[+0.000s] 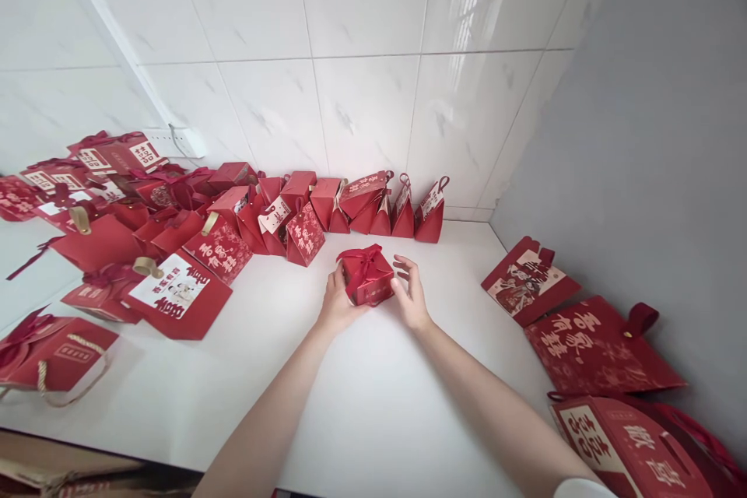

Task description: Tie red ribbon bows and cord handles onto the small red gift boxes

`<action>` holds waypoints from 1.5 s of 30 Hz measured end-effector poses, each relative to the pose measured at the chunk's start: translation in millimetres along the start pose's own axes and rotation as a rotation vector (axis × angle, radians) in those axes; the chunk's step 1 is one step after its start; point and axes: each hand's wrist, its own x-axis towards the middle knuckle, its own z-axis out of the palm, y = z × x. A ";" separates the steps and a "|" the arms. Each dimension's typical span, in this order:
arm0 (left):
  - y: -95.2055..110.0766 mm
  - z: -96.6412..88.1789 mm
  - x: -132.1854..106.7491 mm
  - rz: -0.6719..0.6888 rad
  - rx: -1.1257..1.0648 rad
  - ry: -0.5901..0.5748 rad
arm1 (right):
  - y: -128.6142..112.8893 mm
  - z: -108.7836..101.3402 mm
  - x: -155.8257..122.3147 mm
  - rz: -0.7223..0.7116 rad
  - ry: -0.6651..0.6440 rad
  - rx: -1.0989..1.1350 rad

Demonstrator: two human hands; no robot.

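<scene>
at the table (367, 420), left hand (337, 305) holds a red box (371, 282), right hand (413, 302) spread alongside.

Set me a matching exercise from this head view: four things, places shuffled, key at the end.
Things
1. Small red box with a dark-red ribbon bow
2. Red box with a twisted gold rope handle
3. White rectangular socket strip
4. Red box with a cream panel and dark oblong slot

Places
A. Low on the white tiled wall
B. Lower right corner of the view, beside the plain grey wall
C. Between the left hand and right hand
D. Far left, front part of the white tabletop

Pairs: 1-C, 2-D, 3-A, 4-B
</scene>
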 end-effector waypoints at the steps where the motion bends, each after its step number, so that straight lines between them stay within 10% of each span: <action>1: 0.0 -5.9 -0.7 0.004 0.002 -0.078 | -1.5 0.3 -0.3 0.009 -0.032 0.003; 7: -5.0 -59.4 8.1 -0.025 -0.175 -0.542 | 8.8 -1.2 7.4 0.226 0.113 0.188; 14: 20.5 -46.7 3.9 0.209 0.084 0.264 | -6.4 -27.4 36.7 0.359 0.313 0.154; 21: 69.0 -19.3 -26.4 0.608 0.384 0.031 | -85.9 -59.0 80.3 0.347 -0.442 -0.276; 28: 58.5 -10.8 -24.2 0.558 0.507 -0.130 | -79.3 -50.3 87.3 0.348 -0.475 -0.607; 45: 50.2 -11.2 -19.4 0.592 0.480 -0.123 | -75.4 -43.5 93.0 0.350 -0.800 -0.386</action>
